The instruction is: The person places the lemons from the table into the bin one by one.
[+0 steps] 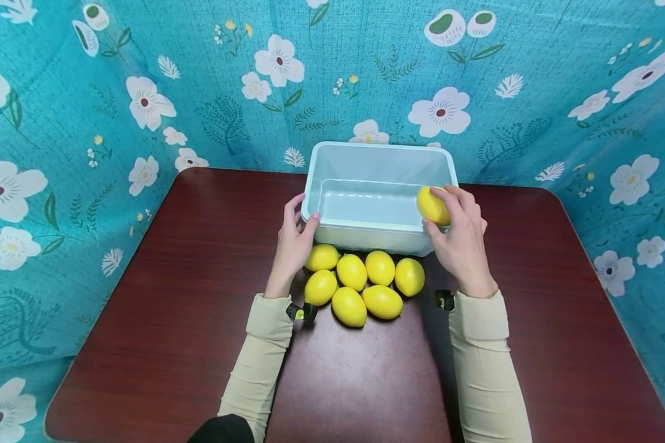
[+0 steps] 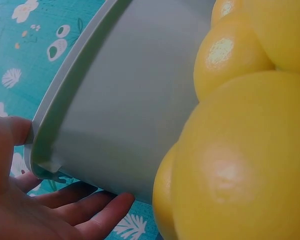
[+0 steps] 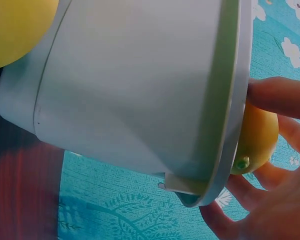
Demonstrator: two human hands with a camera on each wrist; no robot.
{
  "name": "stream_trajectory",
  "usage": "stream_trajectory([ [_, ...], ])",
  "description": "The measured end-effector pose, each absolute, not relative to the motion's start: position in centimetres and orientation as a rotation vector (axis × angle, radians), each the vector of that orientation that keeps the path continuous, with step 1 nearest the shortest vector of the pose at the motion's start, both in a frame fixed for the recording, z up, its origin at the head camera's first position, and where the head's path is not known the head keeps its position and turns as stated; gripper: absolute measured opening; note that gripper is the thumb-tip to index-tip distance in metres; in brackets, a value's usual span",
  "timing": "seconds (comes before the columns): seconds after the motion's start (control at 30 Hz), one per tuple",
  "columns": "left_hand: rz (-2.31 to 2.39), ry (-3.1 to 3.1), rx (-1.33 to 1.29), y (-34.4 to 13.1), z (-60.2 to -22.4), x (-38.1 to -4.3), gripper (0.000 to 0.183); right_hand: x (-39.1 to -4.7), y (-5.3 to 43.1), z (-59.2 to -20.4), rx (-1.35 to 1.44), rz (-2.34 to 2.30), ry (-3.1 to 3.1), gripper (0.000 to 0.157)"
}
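A pale blue plastic bin (image 1: 366, 237) stands on the table with its open top upward. My right hand (image 1: 461, 237) grips a lemon (image 1: 433, 205) at the bin's right front corner, just over the rim. In the right wrist view, part of this lemon (image 3: 260, 137) shows behind the rim, with the thumb and fingers around it. My left hand (image 1: 296, 243) holds the bin's left front corner; in the left wrist view its thumb lies at the rim and its fingers reach under it along the outer wall. Several lemons (image 1: 349, 307) lie grouped in front of the bin, between the forearms.
The dark red-brown table (image 1: 199, 295) has rounded back corners. A teal cloth (image 1: 354, 67) printed with white flowers hangs behind the table and at both sides, close behind the bin's back edge.
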State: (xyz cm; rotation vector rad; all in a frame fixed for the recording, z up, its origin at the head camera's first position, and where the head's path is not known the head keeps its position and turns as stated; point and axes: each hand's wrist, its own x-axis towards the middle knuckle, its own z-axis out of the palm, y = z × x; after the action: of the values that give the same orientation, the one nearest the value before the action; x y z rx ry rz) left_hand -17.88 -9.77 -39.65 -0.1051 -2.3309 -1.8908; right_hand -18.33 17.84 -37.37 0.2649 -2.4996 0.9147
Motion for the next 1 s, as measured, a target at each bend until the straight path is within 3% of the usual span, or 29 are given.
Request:
stream_trajectory([
  [0.37, -1.884, -2.342, -0.082, -9.72, -39.64, -17.86, 0.05, -18.51, 17.88, -37.6, 0.253, 0.925, -2.489, 0.038],
  [1.0, -1.863, -2.358, -0.066, -9.69, -39.7, -17.92, 0.05, -18.57, 18.03, -37.73, 0.198, 0.955, -2.483, 0.036],
])
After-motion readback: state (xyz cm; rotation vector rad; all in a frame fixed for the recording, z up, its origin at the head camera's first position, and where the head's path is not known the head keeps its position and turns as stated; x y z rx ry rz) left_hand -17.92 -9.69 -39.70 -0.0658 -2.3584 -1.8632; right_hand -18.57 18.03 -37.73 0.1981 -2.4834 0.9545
